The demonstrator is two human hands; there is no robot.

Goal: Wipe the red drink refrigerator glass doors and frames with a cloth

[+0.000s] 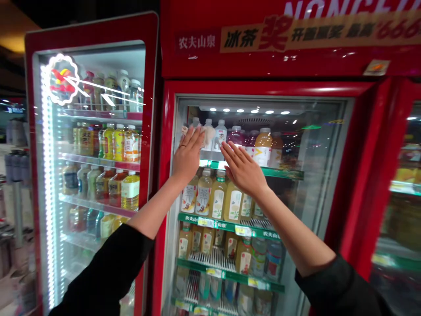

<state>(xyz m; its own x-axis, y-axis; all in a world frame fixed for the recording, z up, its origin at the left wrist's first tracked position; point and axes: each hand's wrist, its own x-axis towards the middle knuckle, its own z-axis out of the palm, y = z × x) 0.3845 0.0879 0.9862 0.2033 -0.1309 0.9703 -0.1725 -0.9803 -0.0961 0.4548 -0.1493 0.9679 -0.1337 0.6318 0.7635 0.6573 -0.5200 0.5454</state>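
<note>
My left hand (189, 156) is raised with its fingers stretched out flat, at or just in front of the glass door (305, 131) of a red drinks fridge. To its right, my right hand (245, 169) is held up the same way, palm toward the glass, fingers straight and together. Neither hand holds anything; whether the palms touch the glass I cannot tell. Behind the glass, near my fingertips, are white-labelled bottles (220, 134) and an orange drink bottle (263, 147). Below them stand pale yellow drink bottles (218, 197) on a green-edged shelf (226, 224).
A second red-framed fridge (151, 109) with lit shelves of bottles stands to the left. Part of another fridge (401, 184) shows at the right edge. A red sign panel (197, 66) runs across the top. Blurred goods (16, 166) line the far left.
</note>
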